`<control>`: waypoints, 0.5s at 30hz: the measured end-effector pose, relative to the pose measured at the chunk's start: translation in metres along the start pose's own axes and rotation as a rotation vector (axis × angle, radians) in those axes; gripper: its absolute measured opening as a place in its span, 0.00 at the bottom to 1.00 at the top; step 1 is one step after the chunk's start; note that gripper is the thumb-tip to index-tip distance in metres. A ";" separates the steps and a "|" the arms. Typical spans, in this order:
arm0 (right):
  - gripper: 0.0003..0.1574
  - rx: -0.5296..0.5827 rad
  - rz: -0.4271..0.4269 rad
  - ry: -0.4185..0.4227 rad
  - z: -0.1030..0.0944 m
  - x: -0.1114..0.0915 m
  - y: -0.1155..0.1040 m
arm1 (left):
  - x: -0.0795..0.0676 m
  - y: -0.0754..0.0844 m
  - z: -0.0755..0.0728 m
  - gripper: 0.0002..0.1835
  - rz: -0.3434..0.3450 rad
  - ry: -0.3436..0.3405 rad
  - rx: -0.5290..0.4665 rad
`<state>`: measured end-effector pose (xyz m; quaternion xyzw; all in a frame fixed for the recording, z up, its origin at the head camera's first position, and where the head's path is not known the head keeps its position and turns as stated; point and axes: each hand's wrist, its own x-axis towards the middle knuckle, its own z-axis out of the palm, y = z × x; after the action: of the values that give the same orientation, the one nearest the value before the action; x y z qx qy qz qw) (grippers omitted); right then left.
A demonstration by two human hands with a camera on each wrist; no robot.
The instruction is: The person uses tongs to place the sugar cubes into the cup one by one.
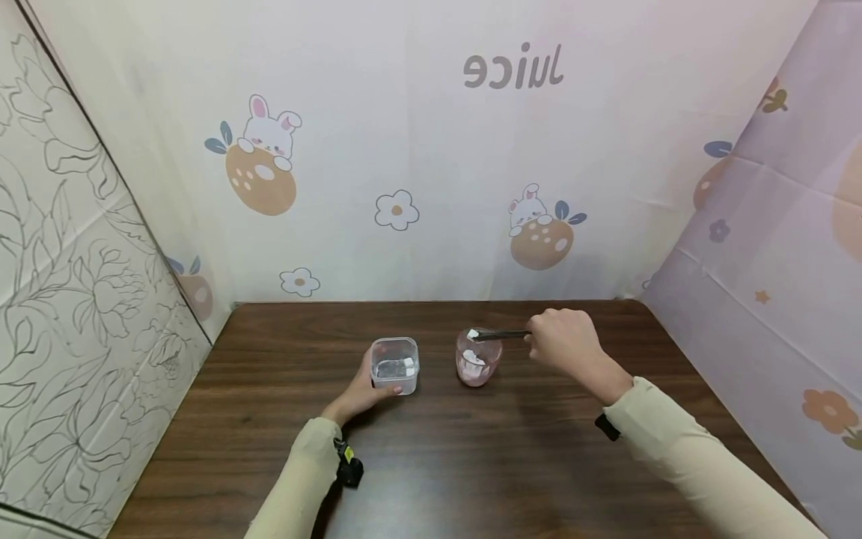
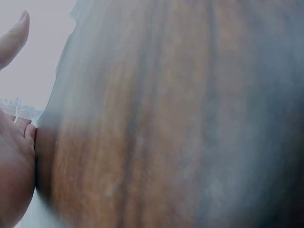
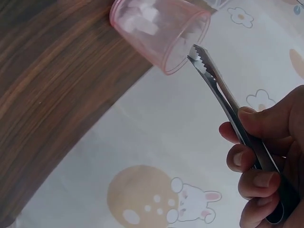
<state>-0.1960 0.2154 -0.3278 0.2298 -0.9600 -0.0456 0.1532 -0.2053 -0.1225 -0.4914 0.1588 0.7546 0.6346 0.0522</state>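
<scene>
My left hand (image 1: 360,393) holds a clear square plastic container (image 1: 408,384) on the table, its thumb along the near side. A white cube (image 1: 409,362) lies inside. To the right stands a pink transparent cup (image 1: 493,361) with several white pieces (image 1: 474,362) in it. My right hand (image 1: 564,340) grips metal tongs (image 3: 228,107), fingers curled round the handle. Between the toothed tips sits another white cube (image 1: 473,335), at the mouth of the cup. In the left wrist view, the thumb (image 2: 13,40) shows, but the container is mostly out of sight.
Dark wood-grain table (image 1: 444,464) carries the container and cup. A white printed curtain (image 1: 404,150) hangs behind its far edge. Patterned panels (image 1: 74,247) stand at the left, with a lilac curtain (image 1: 761,299) on the right.
</scene>
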 end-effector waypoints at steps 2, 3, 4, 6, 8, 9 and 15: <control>0.25 0.001 0.001 -0.008 0.001 -0.002 0.000 | -0.001 0.004 -0.001 0.50 -0.010 -0.006 0.007; 0.25 -0.002 -0.001 -0.011 0.002 -0.002 0.001 | -0.002 0.005 -0.001 0.49 -0.012 -0.006 0.008; 0.25 -0.004 -0.003 -0.012 0.003 -0.003 0.001 | -0.002 0.005 -0.001 0.49 -0.013 -0.007 0.009; 0.26 -0.007 -0.010 -0.012 0.005 -0.003 0.000 | -0.003 0.006 0.000 0.49 -0.015 -0.005 0.008; 0.29 -0.013 -0.016 -0.012 0.007 -0.003 0.000 | -0.003 0.005 0.000 0.49 -0.014 -0.004 0.009; 0.30 -0.015 -0.018 -0.012 0.008 -0.003 0.000 | -0.003 0.005 0.000 0.49 -0.012 -0.001 0.010; 0.30 -0.034 -0.038 -0.012 0.011 -0.002 0.002 | -0.001 0.004 -0.001 0.50 -0.024 -0.015 0.008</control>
<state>-0.1991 0.2181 -0.3387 0.2450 -0.9555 -0.0662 0.1502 -0.2035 -0.1229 -0.4879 0.1546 0.7584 0.6298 0.0648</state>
